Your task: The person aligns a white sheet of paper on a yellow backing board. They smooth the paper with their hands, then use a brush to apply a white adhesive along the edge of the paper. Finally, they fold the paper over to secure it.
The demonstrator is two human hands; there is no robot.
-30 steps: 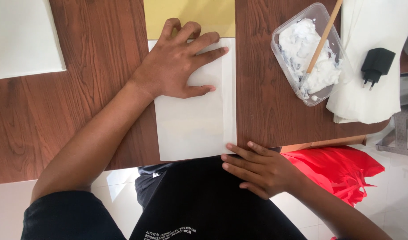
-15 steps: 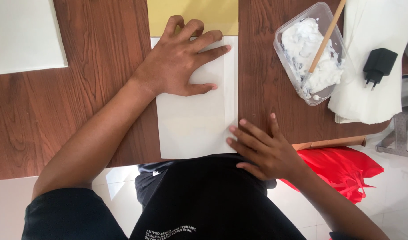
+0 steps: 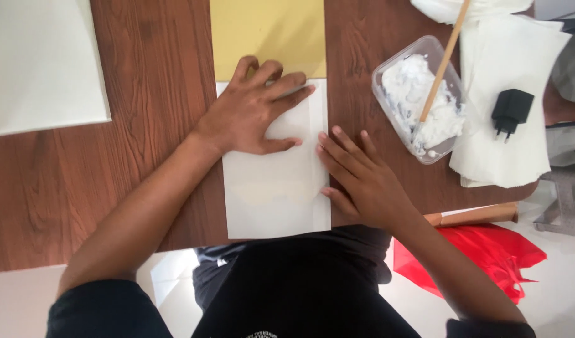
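Overhead, the single head view shows two hands at work on one folded white paper (image 3: 272, 188) that lies flat on the brown wooden table (image 3: 150, 156), close to its near edge and right in front of the person's dark shirt. One yellow sheet (image 3: 269, 34) lies just beyond it, touching or tucked under its far end. The left hand (image 3: 253, 112) lies palm down, fingers spread wide, on the far half of the white paper, with its fingertips reaching the yellow sheet's near edge; it grips nothing. The right hand (image 3: 362, 181) also lies flat and open, its fingertips pressing the folded strip along the paper's right edge while the palm rests on the table just beside it. So the paper sits under both hands, between the two wrists. To the right stands one clear plastic tub (image 3: 388, 75) of white paste with one wooden stick (image 3: 444, 62) leaning in it. Beyond that lie white paper towels (image 3: 507, 156) carrying one black plug adapter (image 3: 510, 112). One white sheet (image 3: 40, 69) lies at far left, and one red bag (image 3: 481, 253) hangs below the table's edge.
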